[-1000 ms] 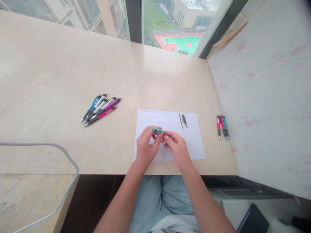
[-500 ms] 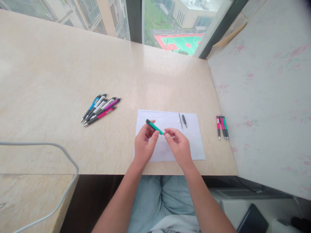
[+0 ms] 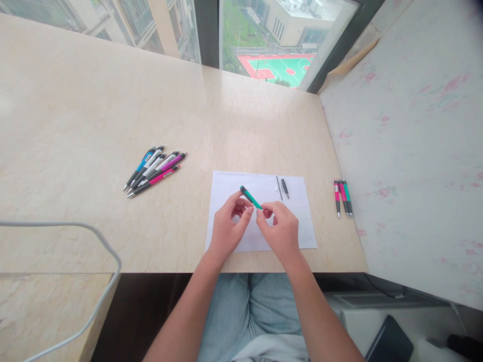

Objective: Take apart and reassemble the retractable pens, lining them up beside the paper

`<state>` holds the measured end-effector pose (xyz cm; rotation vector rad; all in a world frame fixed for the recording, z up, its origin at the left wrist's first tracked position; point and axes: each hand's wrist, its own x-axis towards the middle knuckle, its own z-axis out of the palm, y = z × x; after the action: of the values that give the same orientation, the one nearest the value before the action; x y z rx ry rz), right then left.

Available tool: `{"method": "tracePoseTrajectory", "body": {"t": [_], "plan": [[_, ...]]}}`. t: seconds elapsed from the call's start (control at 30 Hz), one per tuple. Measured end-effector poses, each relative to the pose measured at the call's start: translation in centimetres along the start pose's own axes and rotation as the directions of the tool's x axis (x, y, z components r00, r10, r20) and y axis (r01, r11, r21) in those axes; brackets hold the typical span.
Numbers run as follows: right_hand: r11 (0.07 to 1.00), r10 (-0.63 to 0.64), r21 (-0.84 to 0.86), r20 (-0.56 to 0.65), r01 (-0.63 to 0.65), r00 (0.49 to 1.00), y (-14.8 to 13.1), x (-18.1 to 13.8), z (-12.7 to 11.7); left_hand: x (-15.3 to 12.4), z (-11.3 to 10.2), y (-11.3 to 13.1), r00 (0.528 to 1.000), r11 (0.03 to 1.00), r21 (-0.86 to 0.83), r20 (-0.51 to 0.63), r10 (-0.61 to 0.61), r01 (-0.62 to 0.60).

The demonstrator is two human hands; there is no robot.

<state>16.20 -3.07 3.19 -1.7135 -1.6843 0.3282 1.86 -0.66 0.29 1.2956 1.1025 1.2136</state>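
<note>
Slim green-black plastic pen barrel (image 3: 250,197), pinched in my right hand (image 3: 278,224), seems mid-positioning, next needing steadiness; left hand (image 3: 230,225) grip unclear.

Six pens (image 3: 154,168) at left; three pens (image 3: 343,192) at right; near centre, one left hand (image 3: 229,223), one right hand (image 3: 281,227), one green pen barrel (image 3: 252,198), one paper sheet (image 3: 302,221), one thin refill (image 3: 279,188), one black grip (image 3: 285,187).

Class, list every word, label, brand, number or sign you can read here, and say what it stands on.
Readable text: none.
Paper: faint marks along the far edge, too small to read.
Blue pen: pale patch, perhaps a label, too small to read.
Held green pen: no lettering can be made out.
Other pens: any print is too small.
</note>
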Motion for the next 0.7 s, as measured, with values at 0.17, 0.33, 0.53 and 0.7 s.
{"method": "tracePoseTrajectory", "body": {"t": [0.17, 0.33, 0.53, 0.7], "plan": [[0.962, 0.094, -0.240, -0.151, -0.129, 0.984, 2.7, 1.1, 0.1, 0.0, 0.0, 0.2, 1.000, 1.000, -0.023, -0.017, 0.018, -0.019], [0.909, 0.155, -0.361, -0.169, -0.207, 0.973, 4.1, 2.1, 0.4, 0.0, 0.1, 0.4, 1.000, 0.999, -0.049, -0.022, -0.008, 0.007], [0.907, 0.167, -0.369, -0.132, -0.205, 0.977, 4.1, 2.3, 0.8, 0.0, 0.0, 0.5, 1.000, 0.999, -0.032, -0.026, -0.002, 0.002], [0.907, 0.174, -0.371, -0.102, -0.199, 0.980, 4.2, 2.1, 0.8, 0.0, 0.0, 0.3, 1.000, 1.000, -0.019, -0.013, -0.002, 0.001]]}}
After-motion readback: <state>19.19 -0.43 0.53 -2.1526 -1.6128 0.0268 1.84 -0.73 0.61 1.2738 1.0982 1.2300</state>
